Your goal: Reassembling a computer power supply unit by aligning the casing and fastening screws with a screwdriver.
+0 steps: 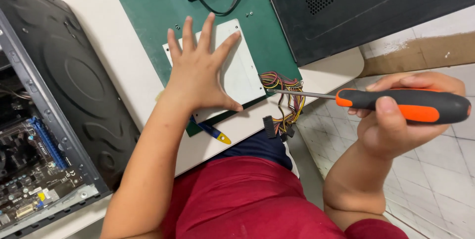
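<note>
In the head view, the grey metal box on the green mat is pressed flat by the left hand with fingers spread, while the orange-and-black screwdriver is grasped firmly in the right hand, with its tip near the coloured cable bundle.

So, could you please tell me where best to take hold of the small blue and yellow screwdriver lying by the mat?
Grip the small blue and yellow screwdriver by its yellow end, coming from the table's near edge. That end lies free on the white table; the blue part runs under the left hand and wrist.
</note>
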